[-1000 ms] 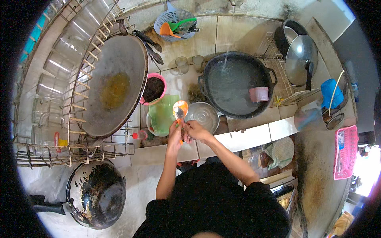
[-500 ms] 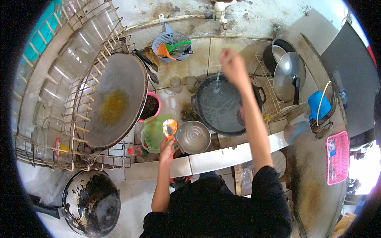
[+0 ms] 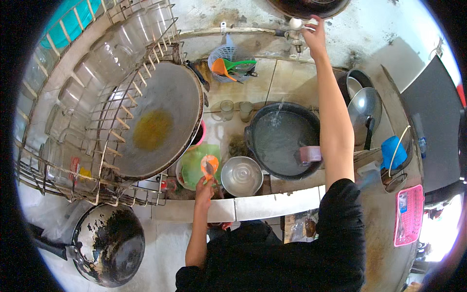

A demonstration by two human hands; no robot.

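My left hand (image 3: 204, 189) grips an orange utensil with a metal spoon (image 3: 208, 165) over the light green board (image 3: 197, 152), beside an empty steel bowl (image 3: 242, 176). My right hand (image 3: 314, 36) is raised to the faucet (image 3: 296, 38) on the back wall, fingers bent round its white handle. Water runs into a large dark basin (image 3: 272, 136), where a pink container (image 3: 310, 154) floats or rests near the right side. Behind the board, a pink bowl (image 3: 200, 134) is mostly hidden.
Left are a wire rack (image 3: 112, 136) with glass jars, a griddle (image 3: 155, 92) and a wok (image 3: 109, 243). Two glasses (image 3: 227, 109) and a colander (image 3: 228, 51) stand behind. Pots with a lid (image 3: 362, 114), blue mug (image 3: 392, 151) and pink basket (image 3: 407, 214) are right.
My right hand left the orange utensil and rose to the faucet. My left hand still holds the utensil, lower and further left in view. The camera view has shifted, showing more wall.
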